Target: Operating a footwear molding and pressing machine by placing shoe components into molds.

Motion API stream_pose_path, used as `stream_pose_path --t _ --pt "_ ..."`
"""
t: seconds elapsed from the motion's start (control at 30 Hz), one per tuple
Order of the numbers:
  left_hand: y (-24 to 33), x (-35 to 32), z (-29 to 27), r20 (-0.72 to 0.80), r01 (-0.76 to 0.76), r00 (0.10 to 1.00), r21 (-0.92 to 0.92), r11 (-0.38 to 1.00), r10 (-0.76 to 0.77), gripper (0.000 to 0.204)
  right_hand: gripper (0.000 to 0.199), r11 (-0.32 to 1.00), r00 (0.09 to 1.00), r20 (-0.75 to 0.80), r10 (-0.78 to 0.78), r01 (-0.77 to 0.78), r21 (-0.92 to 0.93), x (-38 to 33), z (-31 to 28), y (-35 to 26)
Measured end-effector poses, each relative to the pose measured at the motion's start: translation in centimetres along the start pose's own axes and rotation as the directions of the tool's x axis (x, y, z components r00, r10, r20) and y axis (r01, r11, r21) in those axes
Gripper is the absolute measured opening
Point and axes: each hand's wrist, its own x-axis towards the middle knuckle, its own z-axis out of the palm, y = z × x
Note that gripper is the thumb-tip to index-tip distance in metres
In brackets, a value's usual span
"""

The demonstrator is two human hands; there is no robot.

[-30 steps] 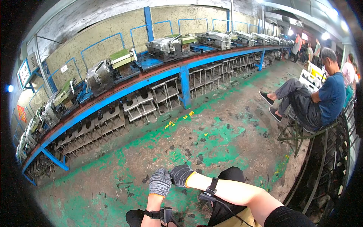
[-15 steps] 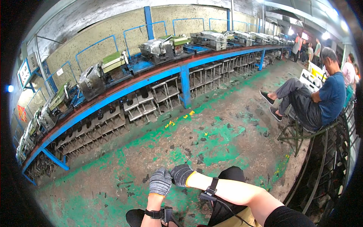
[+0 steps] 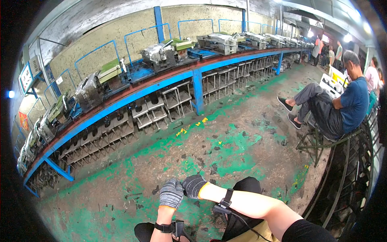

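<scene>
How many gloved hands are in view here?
2: the left hand in a grey knit glove, low centre, and the right hand in a darker glove, touching it. The seated person's hands are hidden.

Both hands gloved; left hand overlaps the right hand, so the contact and anything held are hidden. Forearms and knees cut by bottom edge. Machines at the desk's far end too small to tell. People there tiny, blurred.
</scene>
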Motion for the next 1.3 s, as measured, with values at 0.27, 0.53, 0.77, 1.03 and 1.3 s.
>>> stream_pose_path --t 0.27,0.53,0.77,1.03,1.3 --pt "-0.2 -0.1 0.1 0.003 -0.001 1.000 0.010 1.000 0.001 0.025 0.023 1.000 0.994 -0.112 -0.017 0.020 0.023 0.3 1.6 0.5" --pt "0.1 0.1 -0.2 0.037 0.024 0.999 0.013 1.000 -0.024 0.026 0.021 1.000 0.995 -0.093 -0.024 0.025 0.006 0.4 1.5 0.5" --pt "0.0 0.0 0.0 0.014 0.000 1.000 0.023 1.000 0.000 0.025 0.021 1.000 0.998 -0.062 0.003 -0.002 0.019 0.4 1.3 0.5" --pt "0.3 0.0 -0.5 0.044 0.033 0.998 0.037 0.999 -0.035 0.026 0.021 1.000 0.999 -0.047 0.006 -0.005 0.015 0.5 1.4 0.4" --pt "0.4 0.0 -0.4 0.032 0.007 0.999 0.017 1.000 -0.008 0.026 0.020 1.000 0.999 -0.050 -0.009 0.009 0.003 0.3 1.2 0.4"
